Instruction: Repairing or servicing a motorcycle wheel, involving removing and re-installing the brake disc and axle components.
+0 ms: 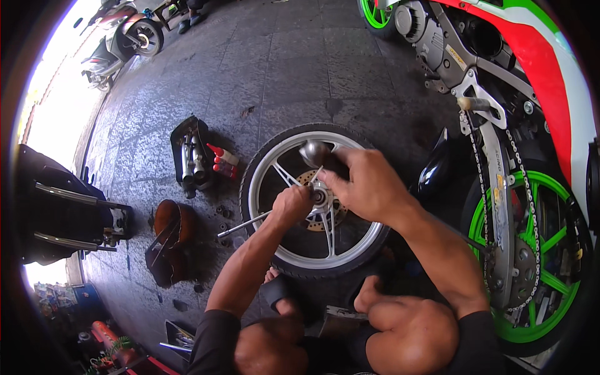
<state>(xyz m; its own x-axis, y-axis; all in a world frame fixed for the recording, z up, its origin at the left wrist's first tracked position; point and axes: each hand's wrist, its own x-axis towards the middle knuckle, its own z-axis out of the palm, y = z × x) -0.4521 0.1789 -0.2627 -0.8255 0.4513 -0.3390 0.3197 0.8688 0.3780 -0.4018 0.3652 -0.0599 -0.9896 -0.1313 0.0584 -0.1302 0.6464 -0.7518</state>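
Observation:
A silver spoked motorcycle wheel (pixel 331 244) with a black tyre lies flat on the floor in front of my feet. Its hub (pixel 320 197) and drilled brake disc (pixel 312 226) face up. My left hand (pixel 292 205) is closed around a long metal rod (pixel 240 225), whose one end reaches the hub while the other sticks out past the tyre. Above the wheel's far side, my right hand (pixel 362 184) grips a tool with a rounded metal head (pixel 314 152); its handle is mostly hidden. The right thumb is bent close to the hub.
A red, white and green motorcycle (pixel 500 187) stands close on the right. Left of the wheel are red-capped bottles (pixel 224 161), a black tray of metal parts (pixel 192 156), a brown round container (pixel 175 222) and small loose parts. A scooter (pixel 125 44) stands far left.

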